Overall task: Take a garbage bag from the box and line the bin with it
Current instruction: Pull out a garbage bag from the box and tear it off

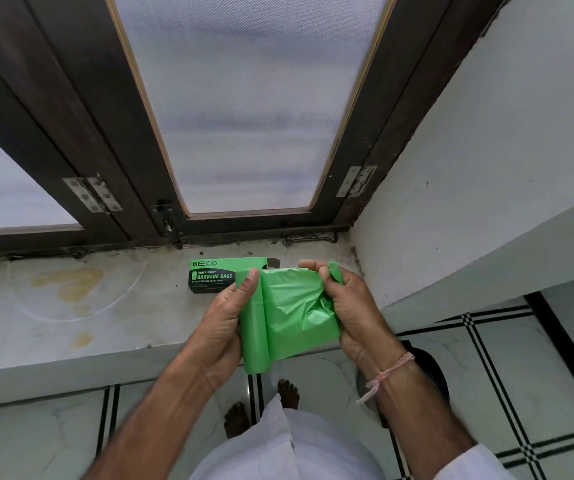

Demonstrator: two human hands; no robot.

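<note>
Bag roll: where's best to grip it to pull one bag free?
Probably wrap the left hand round the rolled side of the bag roll from the left, and pinch its loose end from the right with the right hand; only that flap unrolls.

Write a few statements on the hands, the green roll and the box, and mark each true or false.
1. The left hand and the right hand both grip the roll. True.
2. The box lies on the floor. False: it lies on the sill below the window.
3. The box is open at its right end. True.
4. The right wrist is bare. False: a thread is tied round it.
</note>
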